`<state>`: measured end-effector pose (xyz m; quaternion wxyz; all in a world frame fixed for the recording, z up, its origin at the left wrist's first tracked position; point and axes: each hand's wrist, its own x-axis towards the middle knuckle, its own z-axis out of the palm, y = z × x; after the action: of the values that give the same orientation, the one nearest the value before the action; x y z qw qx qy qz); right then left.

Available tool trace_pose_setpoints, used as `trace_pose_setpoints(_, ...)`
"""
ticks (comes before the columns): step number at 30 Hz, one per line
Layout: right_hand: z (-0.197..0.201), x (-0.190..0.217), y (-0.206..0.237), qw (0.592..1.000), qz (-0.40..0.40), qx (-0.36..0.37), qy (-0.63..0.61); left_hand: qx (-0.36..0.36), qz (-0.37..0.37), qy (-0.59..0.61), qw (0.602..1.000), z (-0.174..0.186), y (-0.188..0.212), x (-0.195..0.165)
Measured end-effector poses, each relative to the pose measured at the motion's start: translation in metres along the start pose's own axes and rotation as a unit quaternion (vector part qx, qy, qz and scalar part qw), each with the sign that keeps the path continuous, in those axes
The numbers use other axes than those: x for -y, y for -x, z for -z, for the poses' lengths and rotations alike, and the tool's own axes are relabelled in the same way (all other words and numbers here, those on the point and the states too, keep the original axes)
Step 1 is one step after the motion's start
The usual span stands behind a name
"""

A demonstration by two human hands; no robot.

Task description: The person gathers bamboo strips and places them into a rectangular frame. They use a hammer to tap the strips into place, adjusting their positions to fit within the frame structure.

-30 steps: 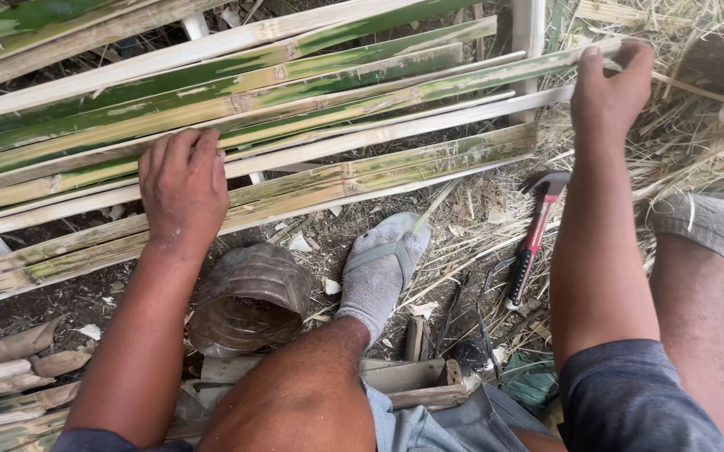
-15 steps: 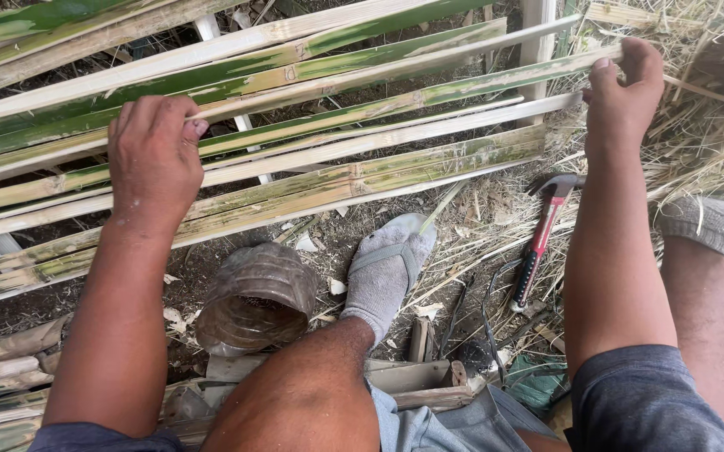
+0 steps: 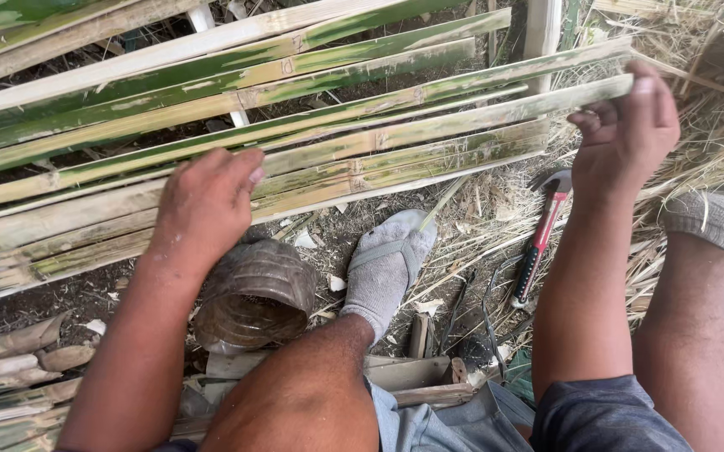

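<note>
Dirt ground, bamboo slats (image 3: 311, 159) — lengthwise left-right

Bare arms, grey socks (image 3: 387, 264), blue-grey shorts (image 3: 605, 414)

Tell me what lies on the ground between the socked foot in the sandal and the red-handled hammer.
In the head view, between the socked foot and the red-handled hammer lies only dry straw and thin bamboo scraps on bare dirt; no tool sits there.
</note>
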<state>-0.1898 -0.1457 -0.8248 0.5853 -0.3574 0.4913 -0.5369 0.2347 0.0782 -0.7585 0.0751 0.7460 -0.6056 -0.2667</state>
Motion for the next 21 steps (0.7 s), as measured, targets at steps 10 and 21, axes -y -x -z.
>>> trace_pose_setpoints(10,0.049,-0.059,0.008,0.965,-0.079,-0.048,0.247,-0.106,-0.001,-0.141,0.984,-0.076,0.054,0.047)
trace_pose_setpoints(21,0.036,-0.072,-0.008,0.916,0.056,0.035,0.397,-0.143,0.008,-0.161,0.977,-0.048,0.080,0.122)
